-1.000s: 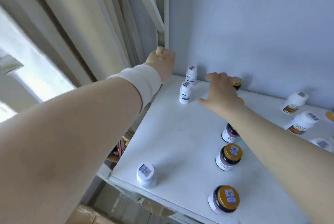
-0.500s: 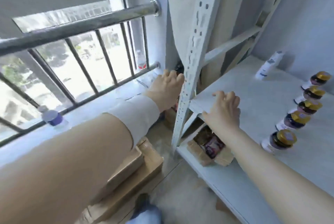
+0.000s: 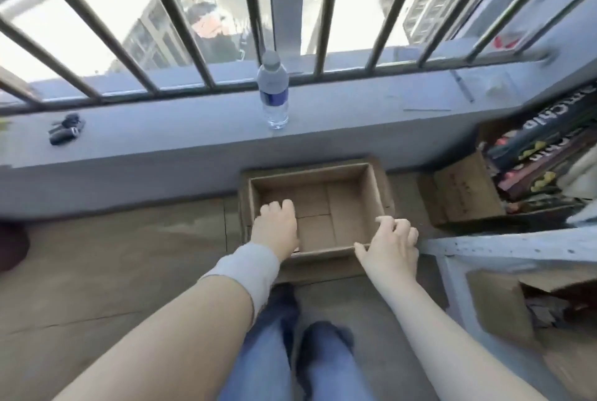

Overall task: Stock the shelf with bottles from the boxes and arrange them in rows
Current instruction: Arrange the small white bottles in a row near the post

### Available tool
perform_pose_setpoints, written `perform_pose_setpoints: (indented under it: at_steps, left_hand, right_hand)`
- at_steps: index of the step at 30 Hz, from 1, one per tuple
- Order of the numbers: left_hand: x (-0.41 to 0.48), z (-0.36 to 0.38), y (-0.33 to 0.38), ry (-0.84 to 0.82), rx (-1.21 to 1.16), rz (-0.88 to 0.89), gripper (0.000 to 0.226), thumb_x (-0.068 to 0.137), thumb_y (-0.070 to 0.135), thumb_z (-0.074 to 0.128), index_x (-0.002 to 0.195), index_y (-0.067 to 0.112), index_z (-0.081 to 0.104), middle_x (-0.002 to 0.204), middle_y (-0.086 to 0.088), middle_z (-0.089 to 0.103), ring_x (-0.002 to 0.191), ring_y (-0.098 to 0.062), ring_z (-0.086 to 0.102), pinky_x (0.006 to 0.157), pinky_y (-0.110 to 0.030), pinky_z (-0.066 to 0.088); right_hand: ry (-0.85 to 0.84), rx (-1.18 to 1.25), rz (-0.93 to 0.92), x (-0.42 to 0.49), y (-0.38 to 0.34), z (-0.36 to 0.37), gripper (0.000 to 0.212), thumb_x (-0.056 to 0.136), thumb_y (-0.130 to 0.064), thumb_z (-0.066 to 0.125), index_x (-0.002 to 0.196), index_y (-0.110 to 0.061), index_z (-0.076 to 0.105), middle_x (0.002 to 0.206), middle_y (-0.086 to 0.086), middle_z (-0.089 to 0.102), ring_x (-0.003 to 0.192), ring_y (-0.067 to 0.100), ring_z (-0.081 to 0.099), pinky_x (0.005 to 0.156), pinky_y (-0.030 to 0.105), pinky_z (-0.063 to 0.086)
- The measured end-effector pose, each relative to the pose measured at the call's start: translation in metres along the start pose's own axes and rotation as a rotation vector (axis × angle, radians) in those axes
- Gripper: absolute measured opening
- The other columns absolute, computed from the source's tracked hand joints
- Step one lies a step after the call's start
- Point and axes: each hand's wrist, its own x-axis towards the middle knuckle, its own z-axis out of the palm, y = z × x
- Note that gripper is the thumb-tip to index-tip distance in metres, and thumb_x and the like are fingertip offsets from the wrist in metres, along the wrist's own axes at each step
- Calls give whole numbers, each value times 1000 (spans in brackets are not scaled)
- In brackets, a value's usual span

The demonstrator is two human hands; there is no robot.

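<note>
Both hands have come down from the shelf upright and shelf edge to floor level, and the view has swung toward the window. On the left hand the fingers curl downward inside the near left corner of the open brown cardboard box; nothing shows in them, and whether they hook the wall cannot be told. The right hand lies spread and slack on the near right corner rim, holding nothing. The box floor shows bare, and no stock bottles are in view. The pale metal shelf stands just right of that hand. Risks, as judged: an empty carton pulled by one corner may fold or skid, and lifting it carelessly could topple the clear plastic water bottle on the grey window ledge just behind
</note>
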Motion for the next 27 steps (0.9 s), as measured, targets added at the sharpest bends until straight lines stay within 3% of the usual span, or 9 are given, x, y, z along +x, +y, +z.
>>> perform_pose_setpoints:
  at_steps: [6,9,12,15,19,21,24,27]
  left_hand:
    - [46,61,-41,-89,-399,-270,38,86,14,58,119,7,40,123,-13,51,114,-31,51,90,-39,46]
    - [87,93,-52,-98,-438,-358,37,90,16,56,120,6,39,124,-15,51,116,-32,51,90,-39,44]
    - [130,126,-63,-117,-249,-377,32,90,5,49,121,3,39,119,-16,57,109,-33,57,77,-35,45]
    - [166,137,-67,-137,75,-330,43,87,-1,51,127,-2,37,113,-13,63,105,-32,62,60,-30,41]
    - [199,130,-68,-206,78,-285,30,92,6,54,120,0,46,122,-16,57,112,-33,57,71,-33,38]
    - [210,137,-65,-236,45,-270,34,93,8,54,124,-2,43,127,-19,50,115,-35,54,75,-33,38]
    - [219,161,-61,-353,129,-236,39,95,10,50,130,-3,41,134,-19,43,124,-31,47,94,-34,44]
    - [230,188,-65,-406,191,-245,36,97,6,41,133,-1,42,137,-19,39,126,-26,44,99,-31,41]
  right_hand:
    - [-234,39,13,41,-25,81,64,81,-37,66,132,-14,36,136,11,36,128,28,30,102,37,35]
    - [-344,71,-27,77,-32,132,64,82,-38,66,133,-12,36,135,11,40,128,28,31,103,34,31]
    - [-499,94,-89,120,-36,192,70,82,-38,66,136,-10,32,137,13,40,129,29,33,105,33,30]
    - [-663,91,-100,157,-44,239,79,79,-42,69,139,-9,29,140,12,37,131,29,36,103,35,33]
    - [-798,55,-113,182,-53,285,85,69,-49,74,132,-6,37,133,9,47,122,28,46,98,36,42]
    - [-804,82,-84,186,-55,298,85,65,-49,77,129,-6,41,128,6,52,117,26,52,94,36,46]
    - [-773,115,-43,190,-57,308,72,72,-42,75,125,-7,40,125,8,53,113,27,54,82,31,43]
    - [-774,113,-53,195,-56,314,62,76,-36,72,123,-8,43,124,10,55,108,27,55,75,28,40]
